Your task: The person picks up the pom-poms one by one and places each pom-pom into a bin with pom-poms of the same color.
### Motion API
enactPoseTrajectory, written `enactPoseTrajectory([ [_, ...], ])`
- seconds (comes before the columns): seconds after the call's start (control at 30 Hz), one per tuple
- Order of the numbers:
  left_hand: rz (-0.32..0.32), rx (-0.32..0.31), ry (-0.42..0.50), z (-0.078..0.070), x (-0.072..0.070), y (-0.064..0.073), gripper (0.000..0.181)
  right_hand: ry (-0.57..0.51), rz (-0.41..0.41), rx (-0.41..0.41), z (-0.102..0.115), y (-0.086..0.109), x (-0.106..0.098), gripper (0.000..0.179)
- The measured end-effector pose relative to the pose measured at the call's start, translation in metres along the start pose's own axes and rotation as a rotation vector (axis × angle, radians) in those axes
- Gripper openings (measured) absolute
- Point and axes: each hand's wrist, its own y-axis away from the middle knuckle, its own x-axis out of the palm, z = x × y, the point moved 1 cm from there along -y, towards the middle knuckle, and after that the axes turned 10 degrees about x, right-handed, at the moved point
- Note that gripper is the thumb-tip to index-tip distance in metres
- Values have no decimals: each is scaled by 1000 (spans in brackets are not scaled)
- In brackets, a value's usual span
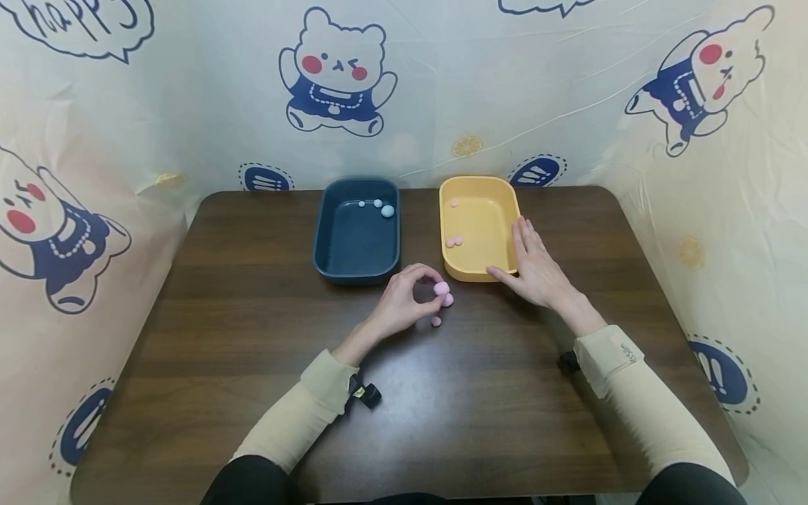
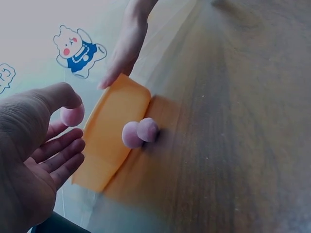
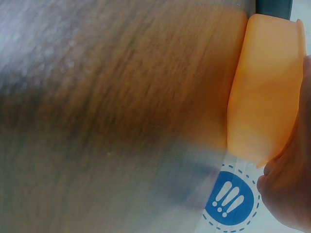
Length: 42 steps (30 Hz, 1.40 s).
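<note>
My left hand (image 1: 404,303) pinches a pink ball (image 1: 441,288) between thumb and index finger, just in front of the yellow tray (image 1: 476,269). In the left wrist view the pinched ball (image 2: 73,116) shows beside the loosely extended other fingers. Two more pink balls, one (image 1: 448,301) farther and one (image 1: 436,322) nearer, lie on the table beneath this hand. My right hand (image 1: 536,272) rests at the tray's right side, fingers straight along the rim and thumb at the near corner. Several small pink balls (image 1: 458,240) lie inside the yellow tray.
A dark blue tray (image 1: 356,275) stands left of the yellow one, with light blue balls (image 1: 388,211) of different sizes in it. Both trays sit near the far edge of the brown wooden table (image 1: 252,337). A printed cloth (image 1: 442,84) hangs around the table.
</note>
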Motion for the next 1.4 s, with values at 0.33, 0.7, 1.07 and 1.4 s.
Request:
enactPoseTrajectory([
  [0.33, -38, 11, 29, 1, 0, -12, 33, -2, -15, -9, -1, 0, 0, 116],
  [0.7, -65, 24, 11, 5, 4, -27, 32, -1, -18, -7, -1, -1, 1, 114],
  [1.07, -82, 46, 23, 7, 9, -44, 30, -5, -17, -12, -2, -2, 1, 115],
  [1.4, -76, 55, 39, 8, 10, -56, 30, 3, -16, -8, -2, -1, 1, 117],
])
